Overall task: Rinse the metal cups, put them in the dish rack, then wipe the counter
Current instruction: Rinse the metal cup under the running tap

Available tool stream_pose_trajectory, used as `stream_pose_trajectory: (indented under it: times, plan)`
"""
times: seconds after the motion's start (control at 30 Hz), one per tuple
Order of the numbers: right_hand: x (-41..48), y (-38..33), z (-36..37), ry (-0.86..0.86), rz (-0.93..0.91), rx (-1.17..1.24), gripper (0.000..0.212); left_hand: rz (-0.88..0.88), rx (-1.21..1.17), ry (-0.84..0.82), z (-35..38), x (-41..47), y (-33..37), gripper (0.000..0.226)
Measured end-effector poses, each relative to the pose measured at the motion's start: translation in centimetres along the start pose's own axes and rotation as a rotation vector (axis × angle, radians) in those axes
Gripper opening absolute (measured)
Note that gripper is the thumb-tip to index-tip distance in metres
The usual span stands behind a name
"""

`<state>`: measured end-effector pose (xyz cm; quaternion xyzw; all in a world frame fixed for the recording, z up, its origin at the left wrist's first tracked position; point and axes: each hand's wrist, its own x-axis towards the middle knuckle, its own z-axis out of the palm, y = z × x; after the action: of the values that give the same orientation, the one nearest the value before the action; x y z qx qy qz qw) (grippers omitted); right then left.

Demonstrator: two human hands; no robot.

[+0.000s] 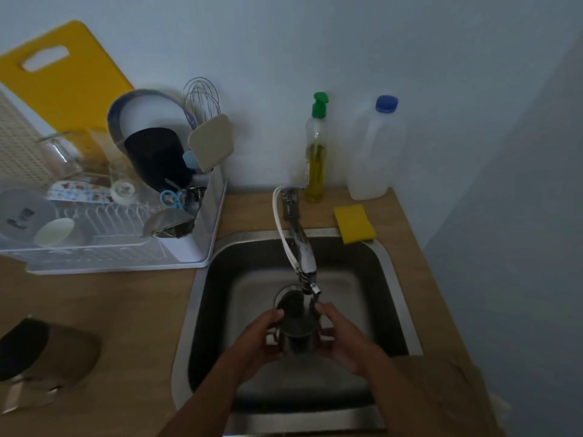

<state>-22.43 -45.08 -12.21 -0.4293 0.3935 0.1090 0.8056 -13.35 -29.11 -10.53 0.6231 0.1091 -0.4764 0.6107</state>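
Cradling the metal cup (296,334) between them, left hand (260,340) and right hand (342,340) curl round its sides, mouth up just under the faucet (304,247) (presumably to catch water); the dish rack (126,264) lies beyond the left hand.

Dish rack (104,247) left of sink (391,266), sponge (355,223) behind
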Motion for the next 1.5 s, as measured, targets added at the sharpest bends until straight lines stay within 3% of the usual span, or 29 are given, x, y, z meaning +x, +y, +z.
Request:
stream_pose_trajectory:
  times: [0.17, 0.37, 0.5, 0.63, 0.73, 0.9, 1.0, 1.2, 1.33, 1.5]
  plan:
    - [0.1, -0.7, -2.5, 0.097, 0.048, -0.013, 0.068, 0.004, 0.070, -0.102, 2.5, -0.5, -0.9, 0.024]
    - [0.4, -0.3, -1.0, -0.004, -0.050, -0.057, 0.046, 0.027, 0.151, -0.012, 0.4, -0.2, 0.2, 0.046]
    - [0.5, 1.2, -0.6, 0.046, 0.097, -0.116, 0.066, -0.039, 0.271, -0.136, -1.8, -0.6, -0.5, 0.064]
    - [0.0, 1.5, -0.6, 0.039, 0.178, -0.262, 0.055, -0.056, 0.298, -0.122, -3.0, -1.2, -1.7, 0.082]
    - [-0.6, 1.5, 0.2, 0.025, 0.194, -0.401, 0.050, -0.011, 0.365, -0.074, -3.4, -1.5, -2.1, 0.071]
    - [-1.5, 1.7, 1.0, 0.050, 0.203, -0.575, 0.058, 0.020, 0.509, -0.010, -3.4, -1.8, -2.4, 0.058]
    - [-1.6, 1.9, 1.5, 0.109, 0.188, -0.654, 0.062, 0.014, 0.577, 0.052, -3.5, -1.6, -2.5, 0.065]
    - [-2.1, 2.6, 2.8, 0.199, 0.115, -0.754, 0.067, -0.064, 0.377, 0.114, -4.2, -1.3, -2.8, 0.060]
    - [-2.7, 2.5, 3.6, 0.207, 0.082, -0.742, 0.072, -0.137, 0.395, 0.056, -5.5, -1.6, -1.9, 0.072]
    - [-2.8, 3.4, 4.2, 0.269, 0.056, -0.695, 0.073, -0.175, 0.360, -0.022, -6.2, -2.2, -1.4, 0.067]
